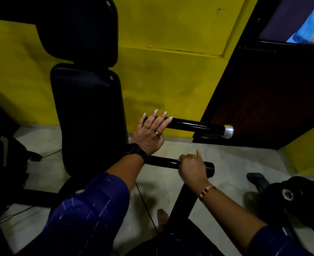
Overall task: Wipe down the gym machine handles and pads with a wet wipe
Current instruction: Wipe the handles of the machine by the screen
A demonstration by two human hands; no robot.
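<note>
Two black padded bars stick out to the right of the gym machine. My left hand (149, 132) rests on the upper bar (193, 125), fingers straight across it, near its inner end; the bar ends in a silver cap (228, 131). My right hand (191, 169) grips the lower bar (163, 161) close to its free end, fingers curled round it. No wet wipe shows in either hand. The long black back pad (89, 117) stands upright left of my hands, with a second black pad (82, 28) above it.
A yellow wall (171, 67) is behind the machine and a dark door (263, 100) stands on the right. Black weight plates (289, 194) lie on the pale floor at lower right. A thin cable (143, 198) crosses the floor by my foot (162, 218).
</note>
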